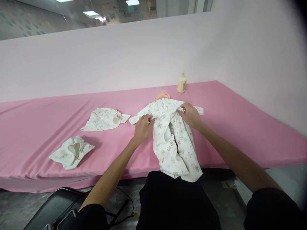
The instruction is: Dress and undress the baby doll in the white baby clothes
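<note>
A white baby romper with small printed animals lies over a baby doll, whose head shows above the collar. Its lower front gapes open, and the legs hang over the near edge of the table. At the romper's left side, my left hand pinches the cloth near the armpit. Across the chest, my right hand grips the fabric near the other armpit, fingers closed on it. Both sleeves spread outward, the right one partly hidden behind my right hand. The doll's body is mostly covered.
To the left lie a printed baby garment and a crumpled white cloth piece. A cream pump bottle stands by the back wall. Pink cloth covers the table. A black chair is at lower left, with a cable beside it.
</note>
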Motion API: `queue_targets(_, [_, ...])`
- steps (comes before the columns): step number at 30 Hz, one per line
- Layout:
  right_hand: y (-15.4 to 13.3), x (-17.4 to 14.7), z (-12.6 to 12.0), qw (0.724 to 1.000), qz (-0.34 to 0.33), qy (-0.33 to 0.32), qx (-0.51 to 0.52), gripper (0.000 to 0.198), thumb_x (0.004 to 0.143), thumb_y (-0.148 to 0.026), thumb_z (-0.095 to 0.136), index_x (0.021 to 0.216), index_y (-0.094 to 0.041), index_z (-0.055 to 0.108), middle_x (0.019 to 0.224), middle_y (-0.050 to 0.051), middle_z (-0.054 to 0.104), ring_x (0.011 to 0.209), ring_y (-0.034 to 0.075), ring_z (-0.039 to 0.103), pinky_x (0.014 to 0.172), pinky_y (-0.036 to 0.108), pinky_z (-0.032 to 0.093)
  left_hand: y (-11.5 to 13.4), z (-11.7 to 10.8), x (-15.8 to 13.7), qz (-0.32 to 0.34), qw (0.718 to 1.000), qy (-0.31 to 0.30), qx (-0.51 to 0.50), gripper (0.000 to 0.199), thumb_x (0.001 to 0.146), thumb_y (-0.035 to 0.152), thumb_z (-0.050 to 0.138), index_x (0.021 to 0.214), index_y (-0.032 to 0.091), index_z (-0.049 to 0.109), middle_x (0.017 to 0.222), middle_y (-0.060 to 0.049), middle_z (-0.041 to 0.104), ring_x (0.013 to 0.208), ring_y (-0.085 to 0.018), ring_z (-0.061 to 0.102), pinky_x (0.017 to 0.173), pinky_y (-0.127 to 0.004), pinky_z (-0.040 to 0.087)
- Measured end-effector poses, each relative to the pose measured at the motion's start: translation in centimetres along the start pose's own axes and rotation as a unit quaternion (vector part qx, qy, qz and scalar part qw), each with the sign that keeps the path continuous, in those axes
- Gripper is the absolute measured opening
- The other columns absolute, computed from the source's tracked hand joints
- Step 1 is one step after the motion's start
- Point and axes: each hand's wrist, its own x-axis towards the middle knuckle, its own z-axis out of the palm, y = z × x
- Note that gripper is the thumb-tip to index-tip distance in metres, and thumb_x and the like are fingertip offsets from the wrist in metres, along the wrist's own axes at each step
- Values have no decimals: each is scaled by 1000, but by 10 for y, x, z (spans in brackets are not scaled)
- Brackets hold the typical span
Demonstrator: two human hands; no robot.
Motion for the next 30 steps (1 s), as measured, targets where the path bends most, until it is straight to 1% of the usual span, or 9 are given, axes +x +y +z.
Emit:
queue_targets(5, [6, -11, -2, 996, 25, -47, 72, 22, 87, -42, 63, 93, -21, 59, 90, 5, 61, 81, 21, 55, 73, 36, 43, -10, 7, 1, -4, 999, 38, 20, 16, 98, 31, 48, 85, 21, 50, 88, -3, 63, 73, -17, 52, 66, -29, 35])
queue_targets(9, [16, -19, -22, 966, 83, -147, 196, 36, 85, -51, 68, 106, -23, 66, 109, 7, 69, 96, 24, 62, 85, 38, 50, -14, 6, 8, -4, 998, 60, 5, 15, 97, 30, 48, 85, 21, 51, 85, -2, 62, 75, -17, 53, 69, -30, 37])
queue_targets(13, [34, -23, -38, 934, 132, -207, 260, 33, 91, -50, 60, 113, -29, 71, 135, 4, 64, 119, 26, 60, 106, 44, 45, -20, -6, 13, -33, 993, -58, -102, 16, 92, 36, 55, 99, 21, 57, 102, -4, 66, 91, -17, 58, 76, -29, 45])
queue_targets(16, [46, -24, -40, 914, 128, -260, 284, 31, 87, -42, 66, 115, -28, 70, 132, 5, 67, 124, 26, 59, 112, 47, 41, -26, -14, 12, -72, 970, -155, -176, 37, 83, 35, 65, 117, 23, 53, 126, -6, 61, 102, -18, 59, 76, -27, 49])
queue_targets(18, [50, -24, -36, 901, 114, -294, 297, 34, 85, -39, 70, 116, -27, 68, 127, 5, 69, 122, 26, 61, 111, 48, 43, -26, -16, 10, -74, 961, -197, -181, 41, 82, 36, 66, 118, 23, 53, 124, -6, 60, 99, -18, 60, 76, -27, 49])
queue_targets(20, [51, -21, -30, 897, 102, -311, 296, 33, 84, -40, 71, 114, -26, 66, 122, 6, 71, 117, 26, 63, 107, 47, 46, -22, -14, 8, -60, 961, -211, -167, 36, 82, 38, 66, 112, 21, 55, 113, -5, 62, 92, -17, 59, 75, -27, 48])
queue_targets(24, [53, -13, -15, 919, 86, -286, 258, 28, 84, -44, 70, 103, -23, 65, 109, 6, 72, 105, 25, 66, 97, 45, 51, -10, -16, 6, -12, 972, -194, -130, 25, 83, 37, 65, 100, 19, 58, 100, -2, 61, 84, -16, 55, 73, -28, 45])
queue_targets(27, [54, -9, -12, 938, 85, -250, 225, 30, 82, -46, 71, 102, -23, 68, 107, 7, 73, 105, 28, 66, 92, 44, 53, -6, -25, 6, 12, 964, -225, -140, 23, 85, 37, 65, 100, 21, 60, 102, -2, 60, 87, -15, 53, 76, -28, 44])
queue_targets(30, [52, -6, -22, 929, 79, -281, 228, 31, 82, -47, 71, 104, -25, 72, 116, 7, 72, 114, 30, 63, 96, 44, 52, -10, -34, 10, -10, 941, -265, -210, 30, 90, 47, 62, 106, 22, 61, 111, -4, 60, 90, -15, 54, 78, -27, 45])
